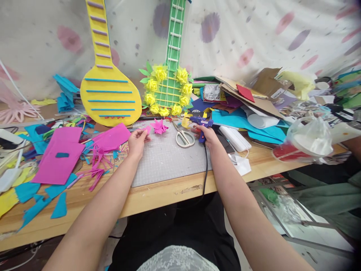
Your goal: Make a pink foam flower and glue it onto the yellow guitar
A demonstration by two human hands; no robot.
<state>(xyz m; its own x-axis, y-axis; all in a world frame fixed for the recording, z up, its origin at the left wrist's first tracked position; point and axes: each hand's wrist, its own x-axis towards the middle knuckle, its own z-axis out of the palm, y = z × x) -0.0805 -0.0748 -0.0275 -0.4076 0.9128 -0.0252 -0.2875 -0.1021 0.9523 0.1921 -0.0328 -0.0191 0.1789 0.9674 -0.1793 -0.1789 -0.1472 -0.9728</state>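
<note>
My left hand [137,143] pinches a small pink paper piece [147,130] above the left edge of the grey cutting mat [166,165]. Just right of it a pink paper flower [159,127] rests on the mat. My right hand [205,134] is wrapped round a blue glue gun [200,121], its nozzle pointing left and its black cord hanging over the table edge. Between my hands lie white-handled scissors [185,137]. Behind the mat stands a green paper guitar [174,56] ringed with yellow paper flowers [185,89].
A yellow paper instrument [111,101] leans at the back left. Pink sheets [59,156] and blue scraps cover the table's left side. On the right are a white power bank-like box [235,138], blue sheets [265,133] and a bagged red-and-white cup [296,148]. Someone's arm shows at far right.
</note>
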